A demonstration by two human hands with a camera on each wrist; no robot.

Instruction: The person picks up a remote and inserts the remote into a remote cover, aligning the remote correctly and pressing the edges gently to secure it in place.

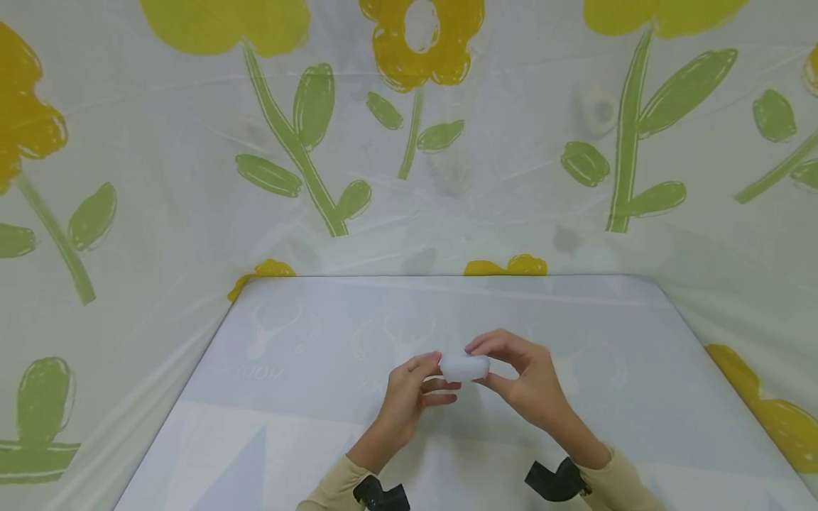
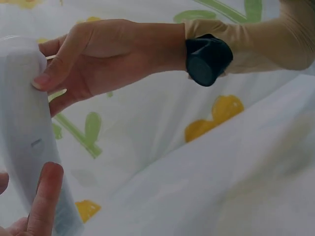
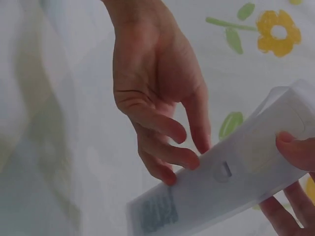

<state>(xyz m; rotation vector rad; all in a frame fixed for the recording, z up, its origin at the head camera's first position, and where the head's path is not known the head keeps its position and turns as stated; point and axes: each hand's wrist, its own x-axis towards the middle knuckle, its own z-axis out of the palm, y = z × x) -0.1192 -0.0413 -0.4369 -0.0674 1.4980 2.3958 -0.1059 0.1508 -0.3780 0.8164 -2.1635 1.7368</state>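
Holding one small white plastic case between them, two hands meet above the middle of the table, and nothing else lies on it. One dark camera mount sits on each wrist, two in all, below cream sleeves. The table wears a pale bluish cloth with faint printed antler marks, and a white sheet with yellow flowers and green leaves hangs behind it and along both sides like a tent. The left hand comes up from below with its wrist bent, and its curled fingertips press on the case's left end; the right wrist view shows them spread a little apart along the flat face. The right hand arches over from the right, with thumb and fingers pinching the other end. The case is held just clear of the cloth, lengthwise between the two hands, and a small label shows on its flat side.
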